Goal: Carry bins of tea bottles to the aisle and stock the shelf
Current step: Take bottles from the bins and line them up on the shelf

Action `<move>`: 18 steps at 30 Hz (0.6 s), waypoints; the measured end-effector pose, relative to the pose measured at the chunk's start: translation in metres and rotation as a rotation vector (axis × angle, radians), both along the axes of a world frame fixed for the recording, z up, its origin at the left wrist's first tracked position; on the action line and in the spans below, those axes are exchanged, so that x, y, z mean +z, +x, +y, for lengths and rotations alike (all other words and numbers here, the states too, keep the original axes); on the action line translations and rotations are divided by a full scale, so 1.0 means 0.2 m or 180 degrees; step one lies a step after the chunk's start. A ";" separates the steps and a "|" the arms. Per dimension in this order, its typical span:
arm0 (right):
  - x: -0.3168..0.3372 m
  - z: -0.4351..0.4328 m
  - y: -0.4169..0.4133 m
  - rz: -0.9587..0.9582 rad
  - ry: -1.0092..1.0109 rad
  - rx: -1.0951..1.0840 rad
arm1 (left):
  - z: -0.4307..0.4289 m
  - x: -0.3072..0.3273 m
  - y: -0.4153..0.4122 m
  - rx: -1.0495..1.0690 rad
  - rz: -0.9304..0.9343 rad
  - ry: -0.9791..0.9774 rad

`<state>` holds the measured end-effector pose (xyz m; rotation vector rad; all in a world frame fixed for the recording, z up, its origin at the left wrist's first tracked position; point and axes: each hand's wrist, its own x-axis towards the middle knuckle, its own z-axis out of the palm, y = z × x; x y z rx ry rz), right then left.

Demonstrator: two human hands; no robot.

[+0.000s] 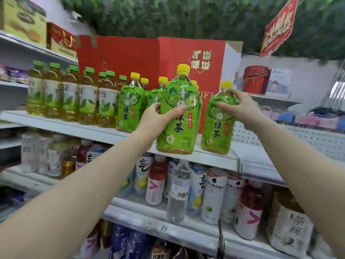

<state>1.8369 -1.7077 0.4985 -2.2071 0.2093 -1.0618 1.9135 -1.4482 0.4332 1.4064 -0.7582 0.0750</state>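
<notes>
Both hands up at the white shelf (89,128), left hand (158,118) wrapped round a yellow-capped green tea bottle (179,113) at the shelf's front edge, right hand (240,107) gripping the shoulder of a second bottle (220,120) just beside it — red carton (130,57) behind, green-capped bottles (74,94) lined up left.

Both my arms reach fwd and up, forearms bare, wrists near straight. L hand (158,116) wraps the tall bottle (179,128) from its left side, thumb across the front, fingers round the back. R hand (240,107) grips the right-hand bottle (218,128) at the shoulder, thumb on the front below the fingers, which curl over near the neck.
</notes>
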 end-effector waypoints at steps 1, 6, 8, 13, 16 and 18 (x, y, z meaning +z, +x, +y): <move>-0.01 -0.03 0.03 0.0026 0.0048 -0.0007 | -0.01 0.00 0.02 0.0003 0.0003 -0.0009; -0.02 -0.15 0.19 0.0013 -0.0039 -0.0080 | -0.04 -0.01 0.08 0.0067 0.0048 -0.0082; -0.04 -0.17 0.23 0.0042 -0.0148 -0.0199 | -0.04 -0.03 0.09 0.0117 0.0087 -0.0085; -0.07 -0.14 0.22 0.0299 -0.0520 -0.0684 | -0.09 -0.08 0.12 -0.0009 0.0107 -0.0080; -0.08 -0.01 0.15 -0.0252 -0.1104 -0.0957 | -0.12 -0.10 0.09 -0.0160 0.0084 -0.0080; -0.08 0.14 0.07 -0.0603 -0.0833 -0.0357 | -0.16 -0.10 0.06 -0.0228 0.0032 -0.0062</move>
